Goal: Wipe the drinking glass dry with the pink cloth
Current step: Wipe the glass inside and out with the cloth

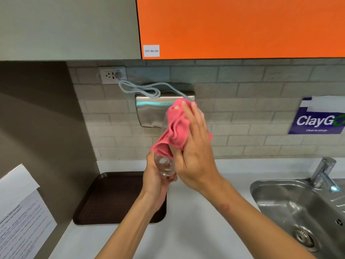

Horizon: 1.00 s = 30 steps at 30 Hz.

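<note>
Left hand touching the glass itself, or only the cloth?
Touching. Head view: the left hand cups the bare base of the drinking glass, fingers curled under it; the pink cloth sits higher up.

The left hand (155,181) grips the base of the glass (165,166). The glass is tilted, base toward the camera. The right hand (194,146) holds the cloth (176,129) wrapped over the upper part of the glass. On the counter (196,221) below: a tray (112,199) at left, a sink (280,202) with a tap (323,171) at right. A dryer (149,113) is mounted on the wall behind.
</note>
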### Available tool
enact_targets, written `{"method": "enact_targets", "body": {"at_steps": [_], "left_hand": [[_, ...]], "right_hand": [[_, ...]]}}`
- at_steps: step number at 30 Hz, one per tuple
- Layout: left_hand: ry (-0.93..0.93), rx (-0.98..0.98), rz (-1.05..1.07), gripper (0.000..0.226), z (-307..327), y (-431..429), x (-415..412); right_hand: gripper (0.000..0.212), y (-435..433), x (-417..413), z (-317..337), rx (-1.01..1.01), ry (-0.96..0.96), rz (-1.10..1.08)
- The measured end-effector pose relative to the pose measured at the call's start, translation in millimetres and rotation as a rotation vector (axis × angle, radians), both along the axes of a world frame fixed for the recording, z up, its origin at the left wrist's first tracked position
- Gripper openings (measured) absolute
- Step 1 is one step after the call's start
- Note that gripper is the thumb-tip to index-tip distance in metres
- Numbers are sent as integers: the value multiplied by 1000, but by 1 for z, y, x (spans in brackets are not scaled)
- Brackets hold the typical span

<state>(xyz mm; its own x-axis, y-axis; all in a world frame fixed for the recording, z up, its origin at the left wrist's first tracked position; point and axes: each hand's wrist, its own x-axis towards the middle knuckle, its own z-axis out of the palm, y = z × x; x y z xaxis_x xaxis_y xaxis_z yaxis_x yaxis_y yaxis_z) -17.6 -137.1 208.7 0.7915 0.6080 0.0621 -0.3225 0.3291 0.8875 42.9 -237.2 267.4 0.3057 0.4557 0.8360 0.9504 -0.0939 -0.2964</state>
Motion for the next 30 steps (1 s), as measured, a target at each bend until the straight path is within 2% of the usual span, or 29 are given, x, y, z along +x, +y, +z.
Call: {"method": "enact_targets", "body": {"at_steps": [2, 4, 7, 10, 11, 12, 13, 16, 18, 19, 20, 21, 22, 24, 25, 26, 28, 30], "left_hand": [[7, -47, -17, 56, -9, 2, -1], [2, -65, -5, 55, -16, 6, 0], [8, -57, 40, 55, -22, 9, 5], [63, -17, 156, 57, -22, 10, 10], [74, 44, 223, 58, -22, 10, 11], [76, 147, 302, 58, -23, 11, 10], [63, 294, 374, 58, -25, 13, 7], [-17, 719, 453, 50, -40, 21, 2], [-7, 853, 475, 57, -47, 22, 3], [-9, 862, 474, 60, -50, 21, 4], [-26, 829, 459, 59, -51, 19, 5], [-51, 735, 416, 56, -51, 17, 5], [-70, 571, 326, 57, -47, 17, 6], [-25, 99, 37, 76, -32, 18, 7], [7, -61, -86, 78, -28, 20, 8], [9, -134, -130, 74, -25, 20, 10], [-64, -116, -11, 63, -26, 18, 13], [-161, 167, 182, 47, -33, 15, 12]], "right_hand": [[59, -6, 8, 16, -141, -90, -18], [44, -10, 20, 29, -219, -28, 1], [34, -9, 23, 33, -104, 82, 19], [23, -6, 16, 24, -23, 19, -103], [18, -6, 15, 23, -28, 72, -122], [22, -7, 17, 26, -55, 141, -122], [29, -7, 21, 30, -112, 213, -118], [19, -8, 36, 38, -186, 401, -104], [41, -6, 39, 41, -174, 459, -119], [36, -4, 39, 40, -168, 445, -105], [19, -4, 36, 40, -156, 427, -82], [16, -3, 32, 41, -122, 366, -71], [25, -3, 27, 43, -99, 308, -76], [22, -2, 29, 40, -98, 255, -61], [34, 0, 33, 36, -116, 256, -62], [45, 0, 33, 36, -133, 276, -63], [51, -1, 39, 35, -175, 345, -64], [48, 0, 43, 40, -205, 424, -28]]}}
